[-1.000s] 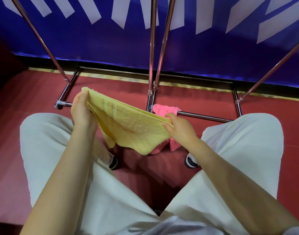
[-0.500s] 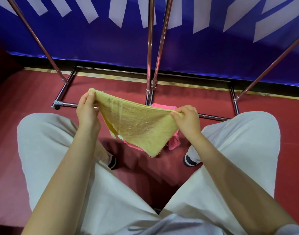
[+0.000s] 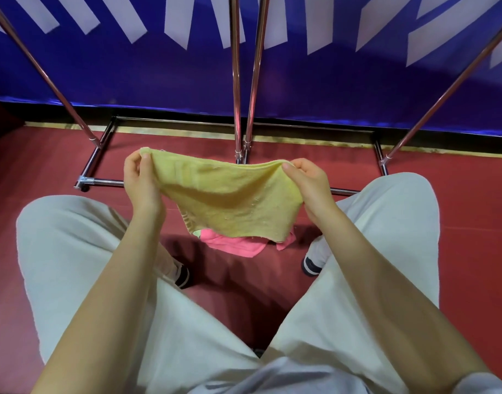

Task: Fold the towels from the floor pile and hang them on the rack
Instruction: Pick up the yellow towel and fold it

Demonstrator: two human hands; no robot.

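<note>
yellow towel (image 3: 229, 200): held up above the red floor (image 3: 471, 223), in front of the rack (image 3: 237, 81) base. step in hand: folding; it looks already doubled. left hand (image 3: 141, 183) pinches the top left corner between thumb and curled fingers; right hand (image 3: 306, 183) pinches the top right corner likewise. cloth sags between them, lower edge hanging free. pink towel (image 3: 232, 244): on the floor beneath, between the feet. next move likely: bring corners together, then lift to a rail.
</note>
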